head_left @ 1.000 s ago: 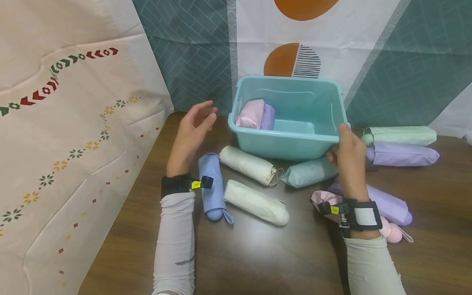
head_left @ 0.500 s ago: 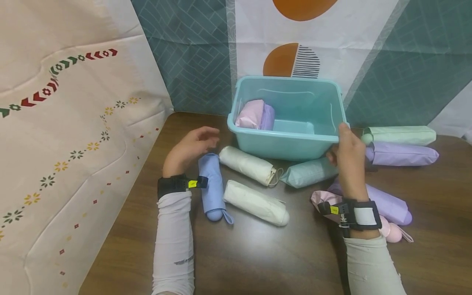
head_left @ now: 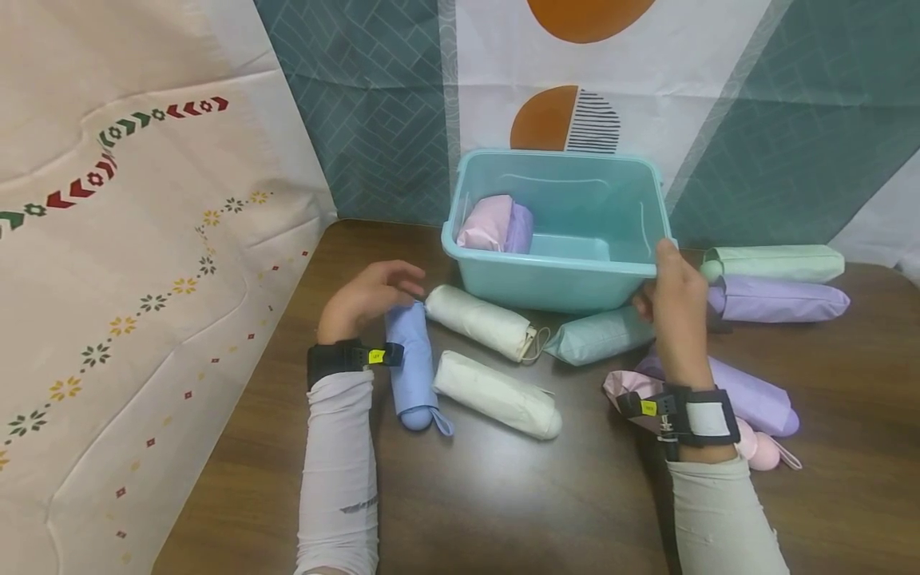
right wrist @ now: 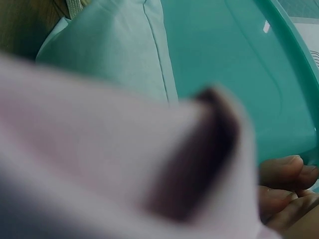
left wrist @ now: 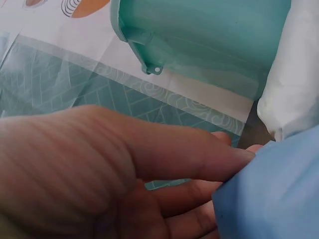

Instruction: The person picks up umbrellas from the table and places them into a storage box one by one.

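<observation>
My left hand is at the far end of a folded blue umbrella lying on the table. In the left wrist view its straight thumb reaches the edge of the blue umbrella, and the other fingers pass partly out of sight behind the cloth. My right hand grips the front right corner of a teal plastic basket, thumb over the rim. Inside the basket, on the left, are a pink folded umbrella and a purple one. The right wrist view shows its fingers low beside the basket wall.
Two cream umbrellas and a teal umbrella lie before the basket. On the right are a mint umbrella, two purple umbrellas and a pink one, partly under the right wrist. Patterned cloth hangs behind.
My left hand has come down from beside the basket to the far end of the blue umbrella. My right hand stays on the basket corner, and the basket and umbrellas have not moved.
</observation>
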Demonstrator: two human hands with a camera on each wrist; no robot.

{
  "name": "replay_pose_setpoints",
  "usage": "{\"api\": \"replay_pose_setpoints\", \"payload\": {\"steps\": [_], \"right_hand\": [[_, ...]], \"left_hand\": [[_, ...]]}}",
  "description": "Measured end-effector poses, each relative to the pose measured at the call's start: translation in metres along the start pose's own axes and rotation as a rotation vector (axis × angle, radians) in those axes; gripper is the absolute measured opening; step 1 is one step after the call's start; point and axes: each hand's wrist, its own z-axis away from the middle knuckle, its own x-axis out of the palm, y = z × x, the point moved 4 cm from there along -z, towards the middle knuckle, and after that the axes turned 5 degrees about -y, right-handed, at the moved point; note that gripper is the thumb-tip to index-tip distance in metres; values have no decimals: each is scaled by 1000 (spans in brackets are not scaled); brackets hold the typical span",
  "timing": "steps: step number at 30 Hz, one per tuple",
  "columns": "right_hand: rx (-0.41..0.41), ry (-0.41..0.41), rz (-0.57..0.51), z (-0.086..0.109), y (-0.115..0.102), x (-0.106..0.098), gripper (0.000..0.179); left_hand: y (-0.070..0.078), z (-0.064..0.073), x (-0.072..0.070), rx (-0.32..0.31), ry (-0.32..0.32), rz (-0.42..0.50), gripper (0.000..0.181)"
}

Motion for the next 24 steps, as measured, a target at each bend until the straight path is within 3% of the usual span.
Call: {"api": "replay_pose_setpoints", "payload": {"steps": [4, 7, 9, 13, 15, 17, 22, 24], "right_hand": [[5, 2, -2, 0, 0, 0, 53], [8, 5, 2, 1, 0, 0, 53], [10, 4, 4, 1, 1, 0, 53], [12, 1, 13, 1, 1, 0, 53], [8, -2, 13, 1, 1, 1, 54], [3, -6, 8, 1, 1, 1, 54], [5, -4, 4, 1, 0, 1, 54], [6, -5, 7, 0, 0, 1, 54]], "left_hand": [[-1, 0, -3, -17, 81, -22, 45], [-4, -1, -7, -35, 179, -5, 44], [-8, -1, -11, -44, 277, 16, 41], [-16, 0, -20, -34, 534, 85, 35], [-19, 3, -24, -52, 586, 86, 34], [-21, 6, -25, -104, 546, 60, 38], [-22, 7, -19, -252, 229, -32, 70], [-21, 6, -15, -271, 169, -28, 77]]}}
